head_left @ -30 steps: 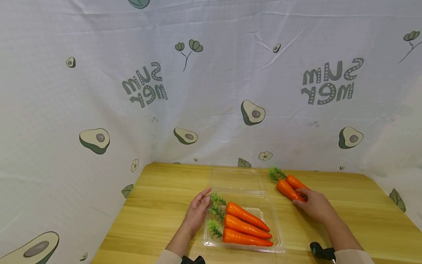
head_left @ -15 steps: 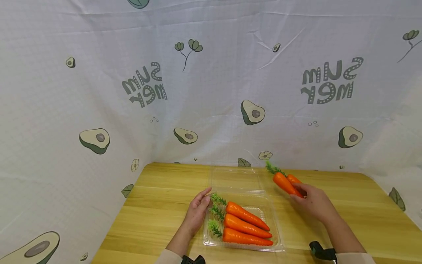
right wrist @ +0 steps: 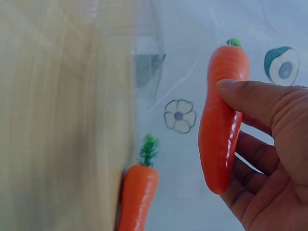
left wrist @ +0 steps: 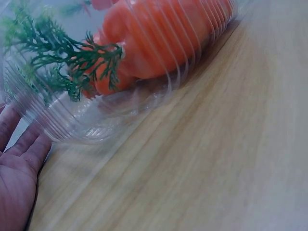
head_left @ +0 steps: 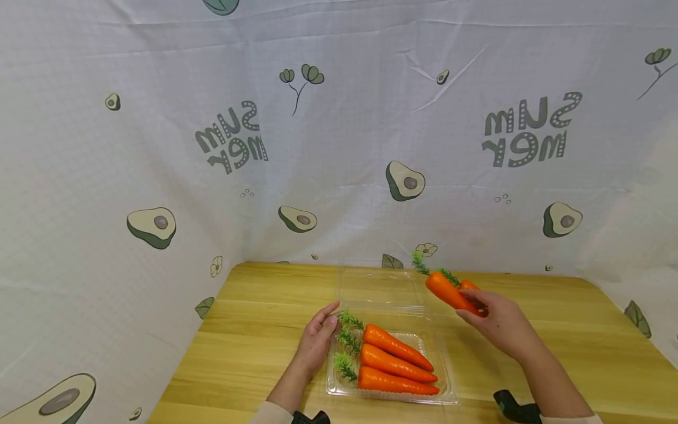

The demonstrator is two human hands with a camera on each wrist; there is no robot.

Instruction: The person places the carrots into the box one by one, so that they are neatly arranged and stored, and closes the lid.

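My right hand [head_left: 503,327] pinches an orange carrot [head_left: 445,288] with a green leafy top, held up above the table to the right of the clear plastic container [head_left: 445,359]. The right wrist view shows the thumb laid across this carrot [right wrist: 224,120], fingers behind it. Another carrot [head_left: 468,285] lies on the table beyond that hand, partly hidden. Inside the container three carrots [head_left: 397,363] lie side by side, leafy tops to the left. At the container's left wall is my left hand [head_left: 315,341], its fingers loosely extended along the ribbed plastic side [left wrist: 53,127].
The container's clear lid [head_left: 378,288] lies folded back toward the rear of the wooden table [head_left: 238,335]. A white cloth [head_left: 339,141] printed with avocados and flowers hangs behind the table and along its sides.
My right hand has lifted the nearer of the two loose carrots off the table and moved it up and slightly left. The left hand and the container have stayed in place.
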